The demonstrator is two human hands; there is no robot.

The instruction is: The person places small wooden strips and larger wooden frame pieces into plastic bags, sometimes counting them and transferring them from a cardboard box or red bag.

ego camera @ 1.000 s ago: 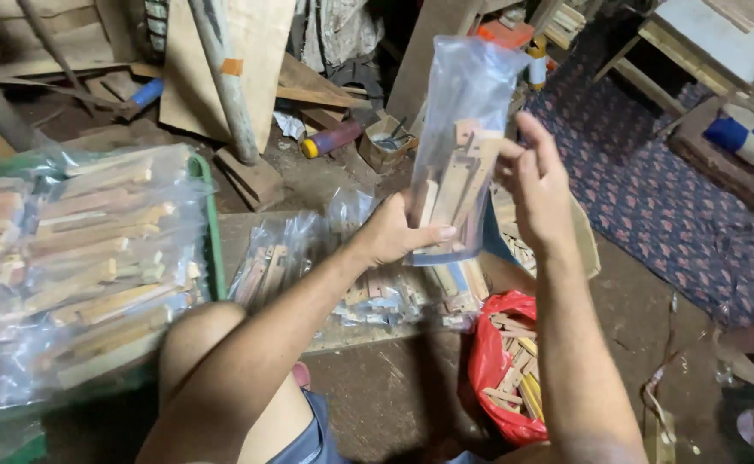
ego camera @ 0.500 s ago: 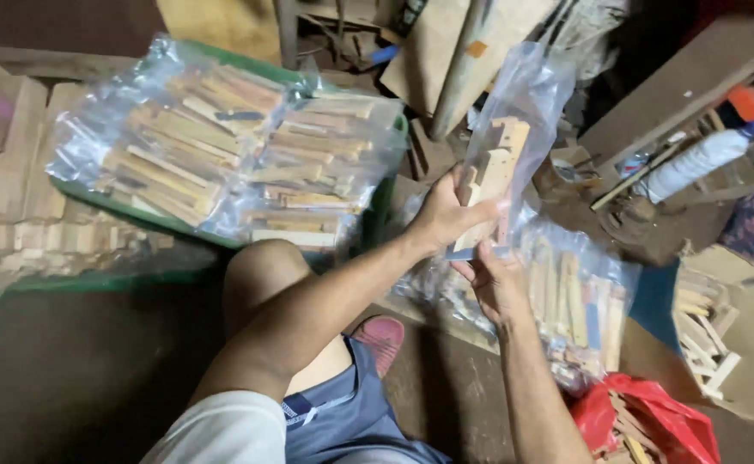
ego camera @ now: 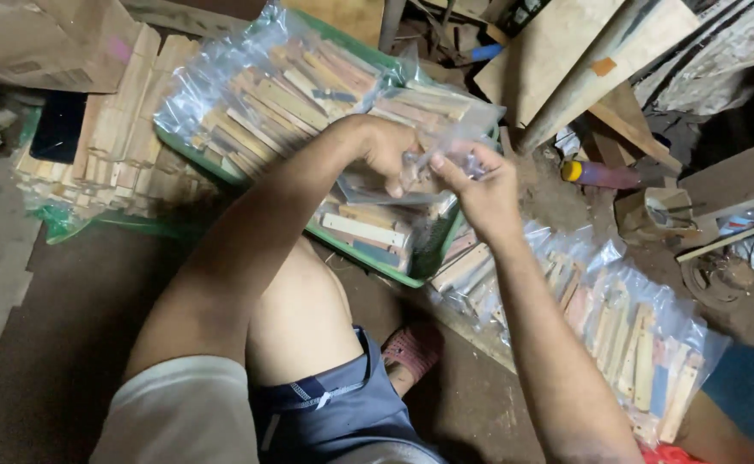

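Observation:
My left hand [ego camera: 390, 155] and my right hand [ego camera: 480, 185] both pinch the top of a clear plastic bag of small wooden pieces [ego camera: 398, 191]. The bag rests on a pile of filled clear bags in a green tray [ego camera: 411, 277]. Several more bags of wooden pieces [ego camera: 274, 94] lie packed in that tray, behind my hands. My bare knee [ego camera: 300, 301] sits just below the tray's edge.
More bagged wooden pieces [ego camera: 626, 335] lie on the floor to the right. A stack of loose wooden blocks [ego camera: 111, 146] stands left of the tray. Wooden boards [ego camera: 557, 51] lean at the back, with a yellow-capped cylinder [ego camera: 596, 174] and a small cardboard box [ego camera: 656, 213] nearby.
The bag was held upright in the air; now both hands have lowered it onto the pile in the green tray. The view has swung left and down.

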